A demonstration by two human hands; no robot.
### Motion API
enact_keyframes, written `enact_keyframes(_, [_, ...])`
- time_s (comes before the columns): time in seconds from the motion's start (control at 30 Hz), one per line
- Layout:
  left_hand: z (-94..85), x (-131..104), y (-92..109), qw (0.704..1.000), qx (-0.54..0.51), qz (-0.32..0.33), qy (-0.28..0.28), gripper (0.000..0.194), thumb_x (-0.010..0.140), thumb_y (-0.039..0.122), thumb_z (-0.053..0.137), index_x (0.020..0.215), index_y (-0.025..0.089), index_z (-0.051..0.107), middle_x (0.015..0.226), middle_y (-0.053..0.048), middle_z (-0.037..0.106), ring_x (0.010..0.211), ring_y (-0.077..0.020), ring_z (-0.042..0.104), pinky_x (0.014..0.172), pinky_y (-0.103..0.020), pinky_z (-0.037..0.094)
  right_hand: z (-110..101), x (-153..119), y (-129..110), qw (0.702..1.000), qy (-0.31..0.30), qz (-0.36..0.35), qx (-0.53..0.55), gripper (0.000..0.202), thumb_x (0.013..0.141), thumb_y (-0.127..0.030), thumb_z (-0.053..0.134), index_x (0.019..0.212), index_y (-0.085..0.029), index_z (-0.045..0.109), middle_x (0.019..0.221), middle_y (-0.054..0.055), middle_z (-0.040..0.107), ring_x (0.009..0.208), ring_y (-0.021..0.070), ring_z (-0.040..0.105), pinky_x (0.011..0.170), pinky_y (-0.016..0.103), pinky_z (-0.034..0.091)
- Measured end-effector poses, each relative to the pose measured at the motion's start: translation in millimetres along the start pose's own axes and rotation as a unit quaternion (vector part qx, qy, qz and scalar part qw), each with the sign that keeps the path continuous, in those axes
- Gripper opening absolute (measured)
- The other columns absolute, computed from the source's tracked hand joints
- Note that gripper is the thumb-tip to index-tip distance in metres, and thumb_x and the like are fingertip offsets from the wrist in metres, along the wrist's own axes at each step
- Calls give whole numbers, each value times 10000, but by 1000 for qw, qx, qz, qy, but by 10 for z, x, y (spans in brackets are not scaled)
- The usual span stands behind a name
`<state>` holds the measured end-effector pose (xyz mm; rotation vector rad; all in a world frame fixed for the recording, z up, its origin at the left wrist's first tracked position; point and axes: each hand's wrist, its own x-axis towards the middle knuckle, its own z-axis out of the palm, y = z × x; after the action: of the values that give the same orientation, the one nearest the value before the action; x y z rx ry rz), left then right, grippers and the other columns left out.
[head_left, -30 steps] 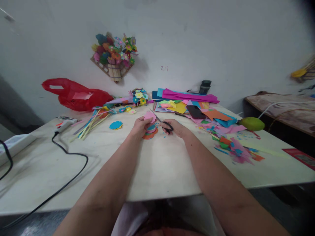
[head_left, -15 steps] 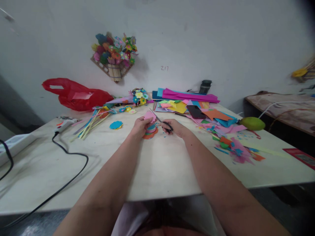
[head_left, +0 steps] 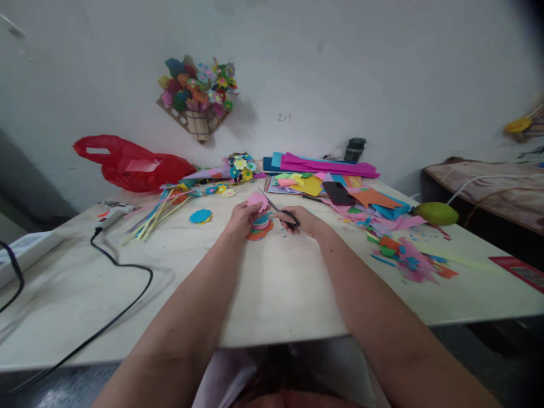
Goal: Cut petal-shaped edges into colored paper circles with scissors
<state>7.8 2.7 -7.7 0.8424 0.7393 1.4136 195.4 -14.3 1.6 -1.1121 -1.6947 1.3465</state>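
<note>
Pinched in my left hand (head_left: 243, 218) is a pink paper piece (head_left: 256, 200) with a scalloped edge. My right hand (head_left: 304, 220) grips black-handled scissors (head_left: 289, 217), whose blades point up and left to the edge of the pink paper. Whether the blades touch the paper is too small to tell. Under my left hand lies a stack of round scalloped paper cutouts (head_left: 260, 233) in orange, blue and pink. Tiny blue scraps dot the table beside the scissors. A blue scalloped cutout (head_left: 200, 216), with yellow beneath it, rests to the left.
Paper strips (head_left: 155, 218) and a red plastic bag (head_left: 138, 167) lie at the left, near a black cable (head_left: 123, 264). Coloured paper sheets (head_left: 327, 166), a phone (head_left: 339, 194), a green fruit (head_left: 436, 213) and paper scraps (head_left: 408, 258) spread across the back and right.
The pink paper has shifted very slightly left in my left hand. My right hand and the scissors stay almost where they were.
</note>
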Motion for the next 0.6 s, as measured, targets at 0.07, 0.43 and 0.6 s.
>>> enact_keyframes(0.07, [-5,-2,1,1000,0,0,-4,209,665,54,801,795,125,655,795,-54,717,775,-179,727,806,-319,587,-6,-6,4,1000,-5,-5,4,225,880,-364,639,811,-151,622,570,-25,576,414,71,478,358,198,247])
enact_keyframes(0.43, [-52,-30,28,998,30,-29,-53,144,677,39,755,786,110,695,798,-98,728,763,-199,724,771,-310,585,-60,-55,-13,999,-44,-13,2,216,885,-361,627,836,-151,627,588,-18,596,427,85,503,364,206,266])
enact_keyframes(0.6, [-58,-50,44,996,29,-39,-76,163,662,40,753,800,108,700,798,-98,732,749,-205,728,801,-329,593,-85,-54,2,998,-64,-9,5,255,872,-399,628,869,-145,632,601,-17,595,424,83,496,365,204,258])
